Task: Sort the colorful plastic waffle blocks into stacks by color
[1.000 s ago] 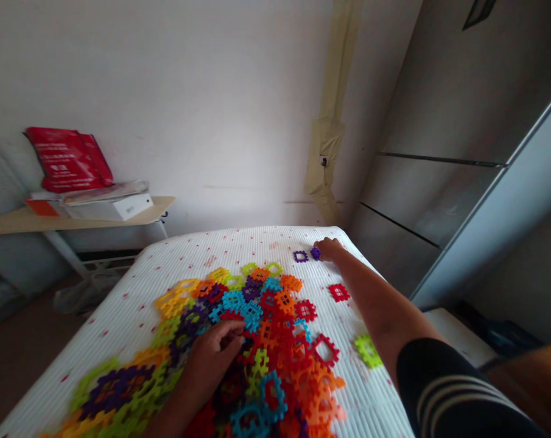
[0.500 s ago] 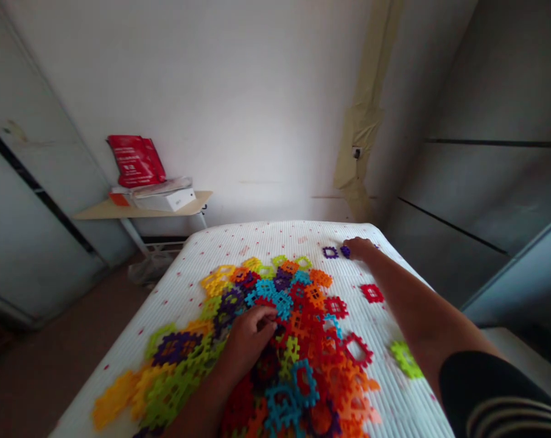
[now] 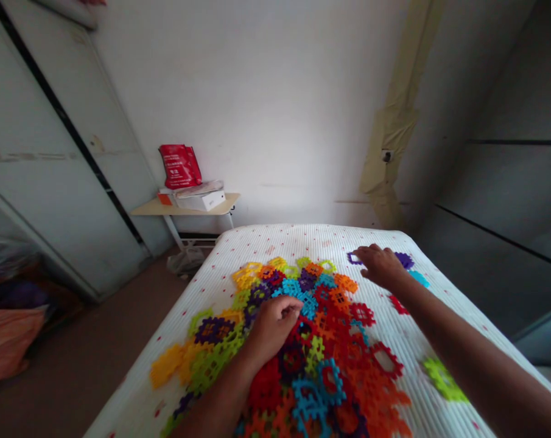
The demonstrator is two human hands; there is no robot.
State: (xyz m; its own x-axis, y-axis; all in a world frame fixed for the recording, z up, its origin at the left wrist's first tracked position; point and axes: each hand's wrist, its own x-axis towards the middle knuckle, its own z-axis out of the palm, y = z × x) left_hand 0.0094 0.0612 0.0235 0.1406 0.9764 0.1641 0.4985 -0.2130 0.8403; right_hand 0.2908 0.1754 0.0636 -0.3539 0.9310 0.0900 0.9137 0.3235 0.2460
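Two hands at work: left hand [image 3: 275, 325] pinches blue piece [image 3: 305, 304] atop interlocking-tile pile [image 3: 302, 340] on bed [image 3: 302, 237]; right hand [image 3: 379, 265] open, fingers spread beside purple tiles [image 3: 403, 260]. Sorting step, likely; next calls for lifting blue piece clear.

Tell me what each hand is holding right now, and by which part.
Left hand rests curled on the pile of plastic tiles; whether it pinches one cannot be told. Right hand lies flat by a purple tile, gripping nothing visible.

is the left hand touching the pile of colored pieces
Touching. The head view shows the left hand lying on top of the pile of colored pieces, its curled fingertips pressed against a blue piece with no gap.
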